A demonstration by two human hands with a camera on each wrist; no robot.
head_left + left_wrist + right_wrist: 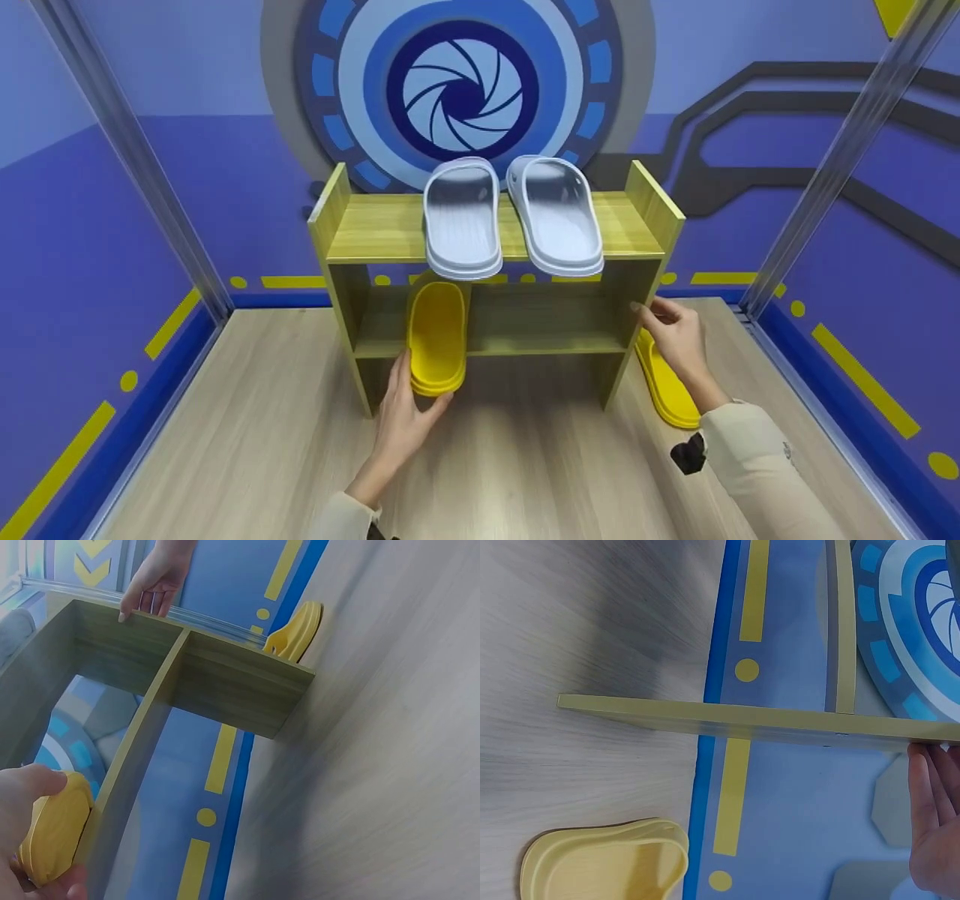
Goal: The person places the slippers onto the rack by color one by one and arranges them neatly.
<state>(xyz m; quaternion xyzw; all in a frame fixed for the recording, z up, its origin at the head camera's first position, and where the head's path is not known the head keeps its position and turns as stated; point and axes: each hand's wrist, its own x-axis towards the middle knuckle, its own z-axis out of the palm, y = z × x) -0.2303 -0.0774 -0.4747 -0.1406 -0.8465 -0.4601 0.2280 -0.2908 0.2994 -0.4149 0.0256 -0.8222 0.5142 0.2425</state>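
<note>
A yellow slipper (437, 334) sits on the lower shelf of a wooden shoe rack (495, 343), its heel end jutting over the front edge. My left hand (405, 412) grips that heel, fingers along its left side and thumb at the right. In the left wrist view the same slipper (56, 829) shows between thumb and fingers. At the rack's right side panel (765, 718), my right hand (679, 337) holds the front edge between thumb and fingers. Another yellow slipper (667, 386) lies on the floor beside the rack, partly hidden behind the right hand and forearm.
Two pale grey slippers (463, 225) stand side by side on the top shelf, heels over its front edge. Blue patterned walls (225, 187) close off the back and sides, with metal posts (840, 142) in the corners. The wood-look floor (525, 465) extends in front.
</note>
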